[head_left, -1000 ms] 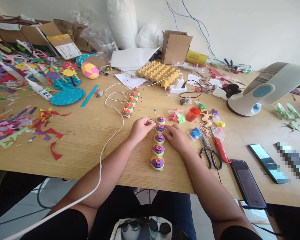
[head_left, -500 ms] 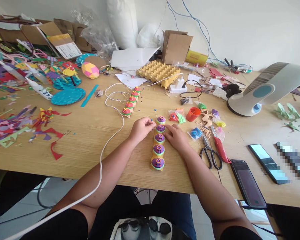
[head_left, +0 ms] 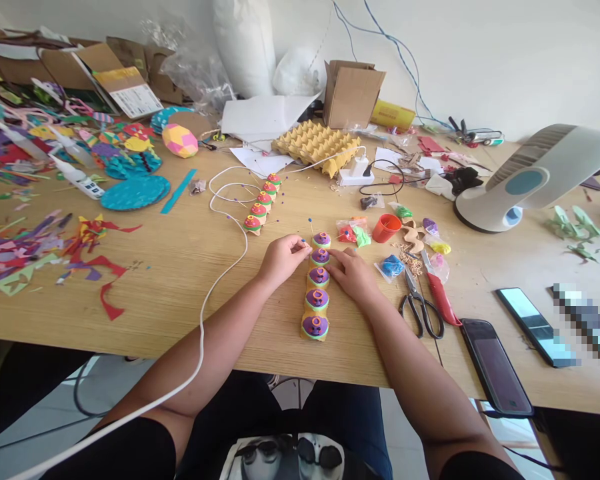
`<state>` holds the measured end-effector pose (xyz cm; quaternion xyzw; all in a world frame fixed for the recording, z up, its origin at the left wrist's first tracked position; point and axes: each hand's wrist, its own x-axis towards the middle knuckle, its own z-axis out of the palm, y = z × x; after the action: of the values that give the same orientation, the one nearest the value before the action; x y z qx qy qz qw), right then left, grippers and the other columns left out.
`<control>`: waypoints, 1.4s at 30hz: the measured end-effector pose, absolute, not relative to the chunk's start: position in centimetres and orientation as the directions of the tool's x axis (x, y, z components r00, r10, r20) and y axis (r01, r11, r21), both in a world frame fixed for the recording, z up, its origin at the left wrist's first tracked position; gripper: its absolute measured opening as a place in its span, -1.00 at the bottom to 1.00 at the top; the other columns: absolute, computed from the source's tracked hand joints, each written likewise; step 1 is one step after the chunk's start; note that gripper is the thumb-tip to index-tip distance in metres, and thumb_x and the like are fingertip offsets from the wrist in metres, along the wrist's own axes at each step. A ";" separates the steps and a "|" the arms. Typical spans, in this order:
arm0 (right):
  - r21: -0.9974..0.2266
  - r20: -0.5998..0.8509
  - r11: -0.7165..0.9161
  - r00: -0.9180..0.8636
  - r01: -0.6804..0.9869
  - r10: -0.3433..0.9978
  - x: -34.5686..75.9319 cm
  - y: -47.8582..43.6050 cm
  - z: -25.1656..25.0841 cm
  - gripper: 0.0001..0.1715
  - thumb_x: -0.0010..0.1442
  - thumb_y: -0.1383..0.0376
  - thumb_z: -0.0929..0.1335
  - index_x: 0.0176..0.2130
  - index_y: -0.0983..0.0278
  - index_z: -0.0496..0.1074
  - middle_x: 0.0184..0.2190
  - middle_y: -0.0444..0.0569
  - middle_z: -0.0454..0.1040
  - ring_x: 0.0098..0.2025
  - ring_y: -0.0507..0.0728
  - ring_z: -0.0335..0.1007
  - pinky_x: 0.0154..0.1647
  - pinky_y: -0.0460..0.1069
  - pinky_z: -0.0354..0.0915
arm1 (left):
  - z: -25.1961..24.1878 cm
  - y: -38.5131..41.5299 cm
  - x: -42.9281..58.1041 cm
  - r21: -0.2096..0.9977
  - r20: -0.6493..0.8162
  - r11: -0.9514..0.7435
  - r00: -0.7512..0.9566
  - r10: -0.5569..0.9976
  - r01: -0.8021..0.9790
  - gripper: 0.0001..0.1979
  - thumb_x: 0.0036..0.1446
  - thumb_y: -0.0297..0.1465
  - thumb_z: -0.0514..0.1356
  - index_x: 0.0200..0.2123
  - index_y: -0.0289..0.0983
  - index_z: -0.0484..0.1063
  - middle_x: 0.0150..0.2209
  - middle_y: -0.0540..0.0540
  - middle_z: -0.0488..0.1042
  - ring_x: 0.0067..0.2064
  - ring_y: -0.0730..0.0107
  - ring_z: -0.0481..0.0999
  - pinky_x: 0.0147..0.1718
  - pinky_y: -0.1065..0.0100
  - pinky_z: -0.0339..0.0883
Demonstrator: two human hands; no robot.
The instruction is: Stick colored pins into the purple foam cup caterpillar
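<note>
A row of egg-carton cups made into a caterpillar lies lengthwise before me, with purple tops, orange rings and pale green edging. At its left side, my left hand is closed in a pinch on a thin stick with a blue ball tip, close to the second cup from the far end. A similar blue-tipped stick stands up by the far cup. My right hand rests on the table with its fingers stretched out, fingertips touching the caterpillar's right side near the second cup.
A red-and-green caterpillar lies further back beside a white cable. Right of my hands are an orange cup, bags of coloured clay, scissors, a red-handled knife and phones. Paper scraps cover the left.
</note>
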<state>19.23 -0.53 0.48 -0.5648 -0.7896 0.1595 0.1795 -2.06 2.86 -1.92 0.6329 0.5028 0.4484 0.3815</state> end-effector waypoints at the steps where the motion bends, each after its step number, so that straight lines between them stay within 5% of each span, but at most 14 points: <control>1: -0.454 0.102 0.310 -0.296 0.835 0.950 19.2 -0.5 0.5 -0.54 0.35 0.16 0.34 0.20 0.16 0.43 -0.13 0.03 0.46 -0.10 0.16 0.44 -0.08 -0.01 0.26 | -1.9 2.9 -2.1 0.930 0.187 -0.207 0.094 0.978 0.304 -0.83 0.11 -0.26 0.27 -0.38 -0.25 0.46 -0.40 -0.02 0.59 -0.32 0.35 0.58 -0.27 0.36 0.41; 22: -0.448 0.106 0.324 -0.311 0.833 0.945 19.2 -0.6 0.4 -0.53 0.36 0.16 0.33 0.22 0.15 0.41 -0.12 0.03 0.46 -0.11 0.16 0.45 -0.11 -0.01 0.26 | -1.4 2.5 -1.8 0.884 0.242 -0.256 0.086 0.966 0.391 -0.85 0.11 -0.28 0.27 -0.40 -0.24 0.47 -0.40 -0.02 0.58 -0.34 0.37 0.55 -0.30 0.38 0.37; 42: -0.456 0.120 0.326 -0.306 0.828 0.945 19.3 -0.6 0.6 -0.54 0.36 0.14 0.34 0.20 0.15 0.42 -0.11 0.03 0.46 -0.09 0.16 0.43 -0.08 -0.01 0.26 | -1.7 3.0 -2.4 0.964 0.061 -0.086 0.103 0.993 0.252 -0.76 -0.03 -0.43 0.28 -0.22 -0.27 0.55 -0.28 -0.11 0.63 -0.22 0.30 0.62 -0.14 0.30 0.46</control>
<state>19.31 -0.62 0.58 -0.5591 -0.7926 0.1565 0.1862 -2.37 3.03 -1.70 0.6016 0.5172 0.4254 0.4355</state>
